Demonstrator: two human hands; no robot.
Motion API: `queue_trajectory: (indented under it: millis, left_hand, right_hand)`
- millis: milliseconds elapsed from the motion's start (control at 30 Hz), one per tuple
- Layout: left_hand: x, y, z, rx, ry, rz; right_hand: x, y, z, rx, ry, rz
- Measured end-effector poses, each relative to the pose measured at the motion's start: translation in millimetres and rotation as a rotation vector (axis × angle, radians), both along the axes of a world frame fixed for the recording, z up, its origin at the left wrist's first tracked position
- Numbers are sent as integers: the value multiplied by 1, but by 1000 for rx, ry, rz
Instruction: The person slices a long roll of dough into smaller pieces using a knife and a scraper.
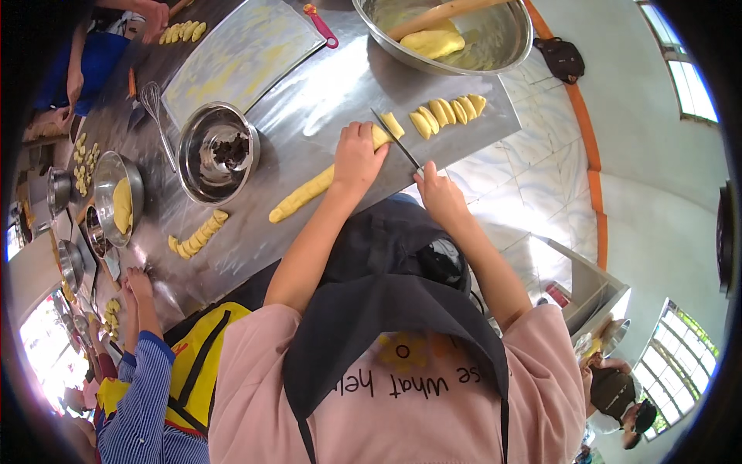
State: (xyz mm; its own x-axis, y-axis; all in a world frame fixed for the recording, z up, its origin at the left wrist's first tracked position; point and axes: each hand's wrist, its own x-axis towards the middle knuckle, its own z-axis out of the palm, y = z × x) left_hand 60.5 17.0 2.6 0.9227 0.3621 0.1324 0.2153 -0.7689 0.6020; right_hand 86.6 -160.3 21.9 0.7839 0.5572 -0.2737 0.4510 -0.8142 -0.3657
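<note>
A long rope of yellow dough [302, 194] lies slantwise across the metal table [324, 104]. My left hand [356, 156] rests over the rope near its right end, fingers curled on it. In my right hand [439, 194] is a knife [400, 142], its dark blade crossing the dough just beyond my left fingers. One dough piece [392, 124] sits on the far side of the blade. Farther right, several cut dough pieces [446, 113] stand in a row, leaning on one another.
A steel bowl [246, 168] holds dark filling beside a whisk [156, 119]. Behind are a floury sheet [232, 64], a pink-handled tool [322, 26] and a large bowl [371, 35] with dough and rolling pin. Cut dough [199, 236] lies left. Co-workers' hands [138, 283] work nearby.
</note>
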Motion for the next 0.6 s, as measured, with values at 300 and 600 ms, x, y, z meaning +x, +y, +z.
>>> queue_trajectory:
  millis: [300, 600]
  left_hand:
    - [-2, 6, 2, -61, -29, -46]
    - [-10, 6, 4, -176, -193, -104]
  right_hand:
    - [2, 3, 2, -61, -81, -36]
    - [21, 1, 20, -17, -94, -65]
